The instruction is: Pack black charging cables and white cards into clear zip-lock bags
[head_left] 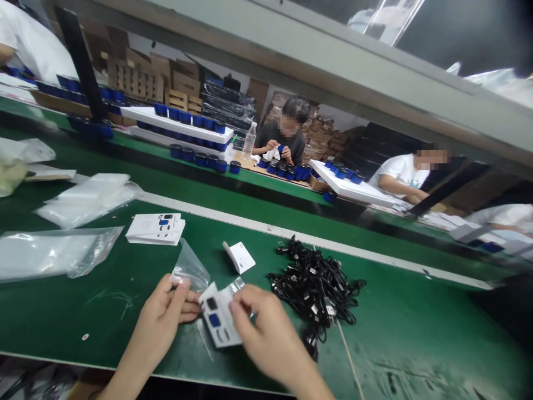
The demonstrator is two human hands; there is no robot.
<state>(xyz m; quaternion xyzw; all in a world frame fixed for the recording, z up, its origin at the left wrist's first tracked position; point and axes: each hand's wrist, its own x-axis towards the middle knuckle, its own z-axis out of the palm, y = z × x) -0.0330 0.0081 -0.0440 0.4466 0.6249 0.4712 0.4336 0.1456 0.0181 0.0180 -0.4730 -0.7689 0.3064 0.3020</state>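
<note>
My left hand [164, 311] pinches the edge of a clear plastic bag [189, 266], which rises above my fingers. My right hand [262, 328] grips a white printed card [219, 318] with blue and black pictures on it. The card's far end lies close to the bag's lower part, and I cannot tell whether it is inside. A tangled heap of black cables [316, 289] lies just beyond my right hand. A stack of similar cards [156, 229] and a single white card [239, 257] lie on the green bench mat [83, 316] ahead.
Flat clear zip bags [54, 254] lie at the left of the mat. Beyond a pale rail [291, 236], a green belt carries blue-capped items on white trays [175, 122]. Several co-workers sit past it among stacked cardboard boxes [137, 75].
</note>
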